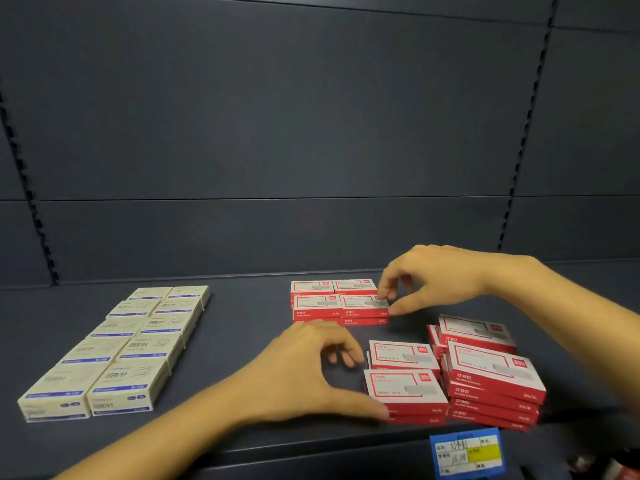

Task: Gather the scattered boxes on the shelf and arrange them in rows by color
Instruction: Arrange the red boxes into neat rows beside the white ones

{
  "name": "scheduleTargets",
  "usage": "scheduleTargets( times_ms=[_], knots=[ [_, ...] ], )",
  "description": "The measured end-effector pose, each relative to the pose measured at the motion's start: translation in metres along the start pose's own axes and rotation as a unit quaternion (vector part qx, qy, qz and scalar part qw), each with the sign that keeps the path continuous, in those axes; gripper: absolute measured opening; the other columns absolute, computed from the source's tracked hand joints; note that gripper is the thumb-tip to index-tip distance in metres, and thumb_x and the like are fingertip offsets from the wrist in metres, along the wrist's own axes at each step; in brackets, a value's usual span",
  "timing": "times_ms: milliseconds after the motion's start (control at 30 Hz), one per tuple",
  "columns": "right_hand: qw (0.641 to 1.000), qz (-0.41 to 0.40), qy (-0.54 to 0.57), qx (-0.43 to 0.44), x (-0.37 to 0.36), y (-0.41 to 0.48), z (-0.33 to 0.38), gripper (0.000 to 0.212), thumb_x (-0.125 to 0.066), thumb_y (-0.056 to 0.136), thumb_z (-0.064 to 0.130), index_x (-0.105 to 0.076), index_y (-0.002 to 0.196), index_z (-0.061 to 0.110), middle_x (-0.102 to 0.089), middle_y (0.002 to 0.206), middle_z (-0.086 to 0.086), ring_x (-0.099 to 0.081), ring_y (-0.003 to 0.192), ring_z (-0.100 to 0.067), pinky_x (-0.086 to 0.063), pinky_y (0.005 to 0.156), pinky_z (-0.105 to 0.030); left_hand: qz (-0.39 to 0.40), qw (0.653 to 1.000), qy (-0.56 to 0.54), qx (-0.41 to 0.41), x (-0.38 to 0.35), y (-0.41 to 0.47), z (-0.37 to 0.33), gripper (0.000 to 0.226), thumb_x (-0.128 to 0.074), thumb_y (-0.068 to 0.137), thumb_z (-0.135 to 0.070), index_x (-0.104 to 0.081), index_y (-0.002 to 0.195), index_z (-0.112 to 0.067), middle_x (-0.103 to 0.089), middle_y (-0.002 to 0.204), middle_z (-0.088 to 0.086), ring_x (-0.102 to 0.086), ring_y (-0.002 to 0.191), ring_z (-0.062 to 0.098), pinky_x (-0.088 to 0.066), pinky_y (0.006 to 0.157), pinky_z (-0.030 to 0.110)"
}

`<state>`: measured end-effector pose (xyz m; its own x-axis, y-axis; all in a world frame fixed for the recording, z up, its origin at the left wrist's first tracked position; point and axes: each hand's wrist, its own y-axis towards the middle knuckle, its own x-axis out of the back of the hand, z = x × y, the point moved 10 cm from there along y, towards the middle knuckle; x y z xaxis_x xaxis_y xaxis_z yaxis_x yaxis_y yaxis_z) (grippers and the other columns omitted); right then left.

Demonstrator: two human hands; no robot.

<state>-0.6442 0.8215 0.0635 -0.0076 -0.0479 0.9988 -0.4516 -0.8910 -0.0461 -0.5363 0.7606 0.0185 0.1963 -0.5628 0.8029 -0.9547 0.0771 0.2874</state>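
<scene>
Dark grey metal shelf (242, 306), slotted back panel (311, 133). Left: cream cardboard boxes with blue stripes (138, 351), two neat rows. Right rear: block of red-and-white cardboard boxes (332, 299); right hand (440, 278) pinches its near-right box between thumb and forefinger. Right front: loose red stacks (491, 375); left hand (298, 372) grips the nearest stack (405, 389), thumb at front corner, fingers curled behind. Blue-and-yellow price label (465, 452) on shelf edge
</scene>
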Motion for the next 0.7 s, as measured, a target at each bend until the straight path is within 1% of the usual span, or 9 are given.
scheduleTargets(
  times_ms=[67, 133, 200, 267, 333, 400, 567, 633, 700],
  knots=[
    [0.999, 0.029, 0.044, 0.007, -0.003, -0.010, 0.006, 0.021, -0.063, 0.083, 0.043, -0.063, 0.102, 0.032, -0.062, 0.095, 0.020, -0.055, 0.083, 0.001, -0.042, 0.072, -0.016, 0.003, 1.000, 0.021, 0.001, -0.006, -0.001, -0.001, 0.055, -0.067, 0.046, -0.076, -0.057, 0.087, -0.041, -0.059, 0.090, -0.024, -0.053, 0.088, -0.002, -0.048, 0.076, 0.019],
    [0.996, 0.062, 0.063, 0.011, -0.009, -0.018, 0.011, 0.020, -0.063, 0.083, 0.041, -0.065, 0.100, 0.031, -0.066, 0.096, 0.016, -0.059, 0.086, -0.001, -0.047, 0.079, -0.019, -0.003, 1.000, 0.019, -0.004, -0.008, 0.000, -0.002, 0.052, -0.067, 0.048, -0.074, -0.057, 0.085, -0.040, -0.059, 0.088, -0.022, -0.053, 0.087, -0.002, -0.048, 0.077, 0.021],
    [0.994, 0.086, 0.060, 0.011, -0.015, -0.022, 0.015, 0.022, -0.063, 0.082, 0.042, -0.065, 0.101, 0.030, -0.068, 0.100, 0.012, -0.061, 0.090, -0.003, -0.047, 0.080, -0.016, -0.006, 1.000, 0.001, -0.007, -0.009, 0.000, -0.003, 0.046, -0.070, 0.052, -0.068, -0.060, 0.084, -0.037, -0.061, 0.085, -0.021, -0.054, 0.086, -0.001, -0.047, 0.077, 0.019],
    [0.993, 0.104, 0.052, 0.010, -0.021, -0.024, 0.017, 0.027, -0.064, 0.082, 0.043, -0.064, 0.104, 0.028, -0.068, 0.102, 0.010, -0.062, 0.091, -0.003, -0.047, 0.079, -0.015, -0.006, 1.000, -0.009, -0.010, -0.009, -0.001, -0.004, 0.040, -0.072, 0.056, -0.062, -0.062, 0.084, -0.035, -0.062, 0.083, -0.021, -0.054, 0.084, -0.001, -0.043, 0.075, 0.013],
    [0.992, 0.117, 0.047, 0.008, -0.023, -0.026, 0.018, 0.030, -0.064, 0.081, 0.044, -0.063, 0.106, 0.027, -0.068, 0.103, 0.008, -0.063, 0.091, -0.004, -0.050, 0.082, -0.019, -0.007, 1.000, -0.009, -0.012, -0.007, -0.002, -0.006, 0.037, -0.074, 0.058, -0.058, -0.063, 0.084, -0.033, -0.062, 0.082, -0.021, -0.053, 0.084, -0.002, -0.041, 0.073, 0.010],
    [0.992, 0.121, 0.045, 0.007, -0.023, -0.028, 0.019, 0.031, -0.064, 0.081, 0.044, -0.063, 0.106, 0.026, -0.068, 0.102, 0.009, -0.063, 0.090, -0.005, -0.051, 0.084, -0.021, -0.014, 1.000, -0.007, -0.014, 0.000, -0.006, -0.007, 0.035, -0.075, 0.059, -0.055, -0.063, 0.082, -0.031, -0.063, 0.083, -0.020, -0.054, 0.084, -0.001, -0.043, 0.072, 0.011],
    [0.989, 0.147, 0.023, 0.000, -0.031, -0.032, 0.024, 0.034, -0.065, 0.078, 0.049, -0.061, 0.104, 0.028, -0.070, 0.097, 0.011, -0.066, 0.078, -0.003, -0.051, 0.076, -0.017, -0.017, 1.000, -0.010, -0.006, 0.033, -0.023, 0.004, 0.032, -0.079, 0.059, -0.047, -0.067, 0.081, -0.028, -0.063, 0.090, -0.021, -0.056, 0.084, 0.005, -0.043, 0.070, 0.013],
    [0.989, 0.145, -0.002, -0.004, -0.035, -0.032, 0.026, 0.036, -0.065, 0.076, 0.053, -0.058, 0.103, 0.029, -0.070, 0.095, 0.013, -0.066, 0.076, -0.003, -0.052, 0.074, -0.017, -0.036, 0.999, -0.006, 0.013, 0.048, -0.026, 0.017, 0.031, -0.080, 0.058, -0.047, -0.067, 0.080, -0.030, -0.064, 0.087, -0.022, -0.056, 0.082, 0.005, -0.044, 0.071, 0.015],
    [0.990, 0.139, -0.018, -0.007, -0.037, -0.032, 0.027, 0.035, -0.065, 0.075, 0.054, -0.056, 0.100, 0.031, -0.068, 0.092, 0.015, -0.065, 0.076, -0.003, -0.051, 0.073, -0.017, -0.060, 0.998, -0.009, 0.034, 0.059, -0.025, 0.031, 0.028, -0.080, 0.058, -0.044, -0.066, 0.077, -0.030, -0.065, 0.083, -0.023, -0.056, 0.078, 0.002, -0.043, 0.068, 0.014]
  ],
)
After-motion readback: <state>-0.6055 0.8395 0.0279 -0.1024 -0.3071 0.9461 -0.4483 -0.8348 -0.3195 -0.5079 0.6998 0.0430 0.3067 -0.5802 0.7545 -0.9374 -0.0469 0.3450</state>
